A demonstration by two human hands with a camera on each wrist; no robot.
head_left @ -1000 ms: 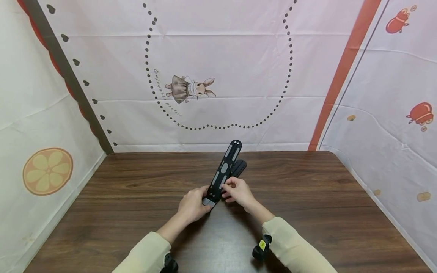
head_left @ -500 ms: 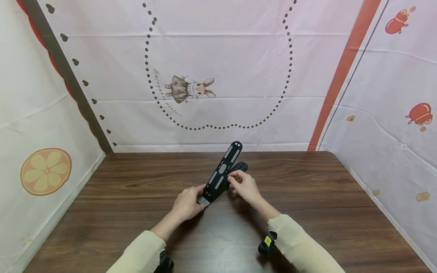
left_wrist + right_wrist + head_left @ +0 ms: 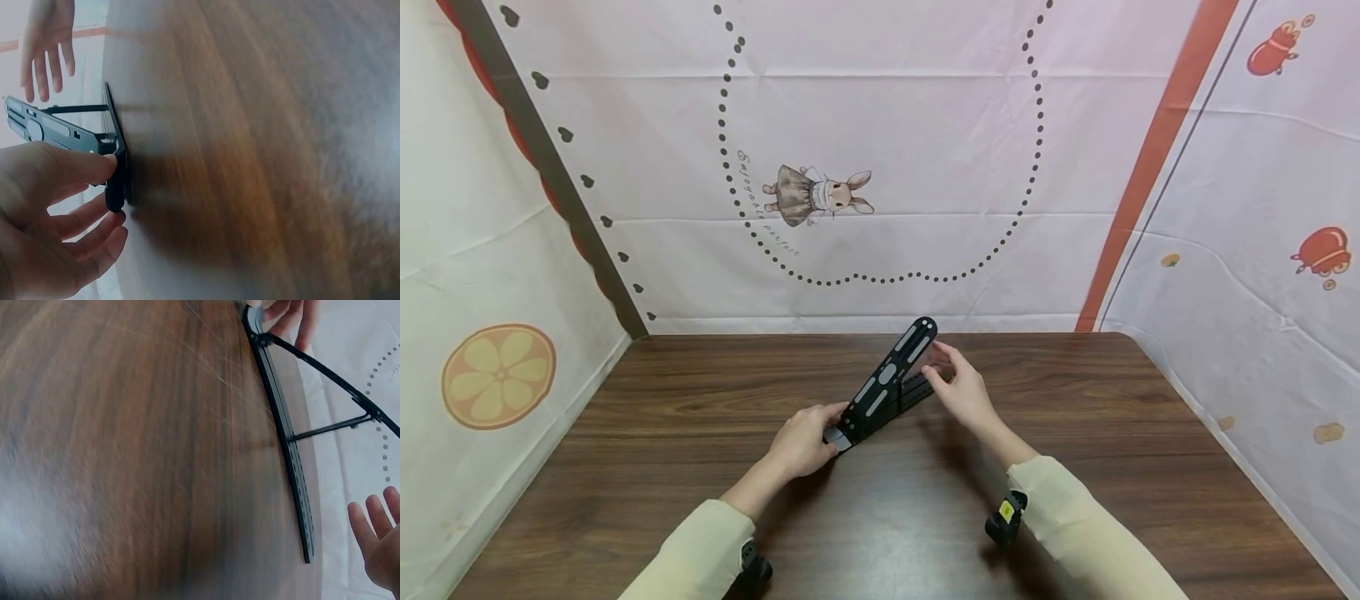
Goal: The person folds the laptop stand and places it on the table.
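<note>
A black folding laptop stand [image 3: 886, 375] with pale grey pads lies on the wooden table, its upper arm raised at an angle. In the right wrist view its lower bar [image 3: 289, 450] lies along the tabletop, and a thin strut [image 3: 331, 427] props the upper arm. My left hand [image 3: 801, 442] pinches the grey hinge end between thumb and fingers. Beside the far end is my right hand [image 3: 961, 392]; the right wrist view shows its fingers [image 3: 377, 515] extended and apart from the stand. Part of the lower bar is hidden behind that hand in the head view.
The brown wooden table [image 3: 662, 483] has its back edge close beyond the stand. White printed cloth walls [image 3: 880, 142] surround it at the back and both sides. A small black camera [image 3: 1006, 517] is worn on the right wrist, and another [image 3: 751, 571] on the left.
My right hand has moved away to the right and let go of the stand. The strut now stands between the arms. My left hand has shifted the hinge end slightly left.
</note>
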